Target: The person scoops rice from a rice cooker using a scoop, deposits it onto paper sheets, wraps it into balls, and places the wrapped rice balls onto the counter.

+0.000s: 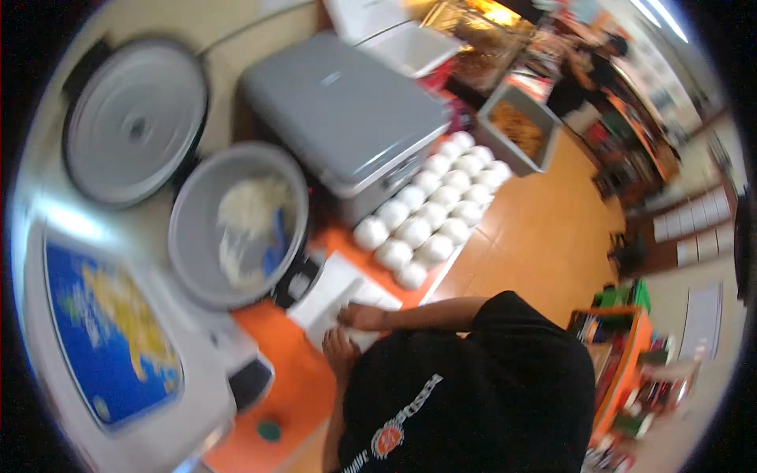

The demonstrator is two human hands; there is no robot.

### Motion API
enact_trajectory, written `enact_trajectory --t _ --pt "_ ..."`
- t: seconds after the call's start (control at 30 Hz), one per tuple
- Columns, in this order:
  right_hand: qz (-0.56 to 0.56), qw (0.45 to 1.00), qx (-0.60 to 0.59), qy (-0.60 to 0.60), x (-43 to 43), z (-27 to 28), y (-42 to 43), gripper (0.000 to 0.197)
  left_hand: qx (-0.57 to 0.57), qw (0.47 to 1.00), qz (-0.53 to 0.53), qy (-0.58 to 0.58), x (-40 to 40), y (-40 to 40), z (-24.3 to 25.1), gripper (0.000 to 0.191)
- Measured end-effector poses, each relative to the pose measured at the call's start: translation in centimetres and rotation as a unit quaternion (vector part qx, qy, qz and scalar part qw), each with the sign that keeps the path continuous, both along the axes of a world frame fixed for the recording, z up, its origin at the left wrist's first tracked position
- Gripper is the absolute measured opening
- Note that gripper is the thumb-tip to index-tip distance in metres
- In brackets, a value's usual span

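My right hand rests palm down on a white sheet, which looks like paper and lies on the orange tabletop. Just below it, my left hand touches the sheet's near edge. Blur hides the fingers, so whether they pinch anything cannot be told. Beyond the sheet stands an open round cooker pot with white food, likely rice, inside. A blue scoop leans in the pot. Several round white bundles, probably wrapped portions, sit in rows to the right of the sheet.
The raised round lid stands behind the pot. A large grey lidded box borders the bundles. A grey tub holds brown food. At left is a white container with a blue panel. Another person is far right.
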State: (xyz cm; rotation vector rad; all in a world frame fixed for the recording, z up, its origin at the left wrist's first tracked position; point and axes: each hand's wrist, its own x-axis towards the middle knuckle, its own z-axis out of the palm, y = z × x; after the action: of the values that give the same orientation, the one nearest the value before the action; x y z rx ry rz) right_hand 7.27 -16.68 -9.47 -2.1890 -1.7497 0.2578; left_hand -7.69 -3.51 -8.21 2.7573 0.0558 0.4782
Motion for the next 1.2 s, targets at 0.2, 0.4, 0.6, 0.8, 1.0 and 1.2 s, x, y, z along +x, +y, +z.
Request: enact_trajectory --t 0.2,0.4,0.6,0.8,1.0,1.2 --pt "0.048 0.997 0.047 -0.032 0.3 2.4 -1.7 0.039 -0.042 0.993 -0.001 0.111 1.3 -0.2 -4.5 0.06" --pt "0.015 0.994 0.059 0.091 0.7 0.6 -2.9 0.039 -0.165 0.967 0.004 0.193 1.5 0.6 -3.7 0.062" --pt "-0.114 0.969 -0.027 0.216 1.4 1.4 -1.8 0.09 -0.327 0.906 0.062 0.26 3.6 1.1 -0.1 0.063" --pt "-0.098 0.971 -0.094 0.195 2.4 1.5 -1.2 0.108 -0.221 0.944 0.037 0.241 4.5 2.1 0.5 0.064" --pt "-0.099 0.968 0.161 0.166 1.6 -8.4 -1.4 0.035 -0.461 0.866 0.008 0.191 5.5 1.7 3.5 0.039" --pt "-0.095 0.98 -0.067 0.163 2.6 -1.4 -1.1 0.069 -0.226 0.929 0.133 0.261 5.1 2.4 0.2 0.038"
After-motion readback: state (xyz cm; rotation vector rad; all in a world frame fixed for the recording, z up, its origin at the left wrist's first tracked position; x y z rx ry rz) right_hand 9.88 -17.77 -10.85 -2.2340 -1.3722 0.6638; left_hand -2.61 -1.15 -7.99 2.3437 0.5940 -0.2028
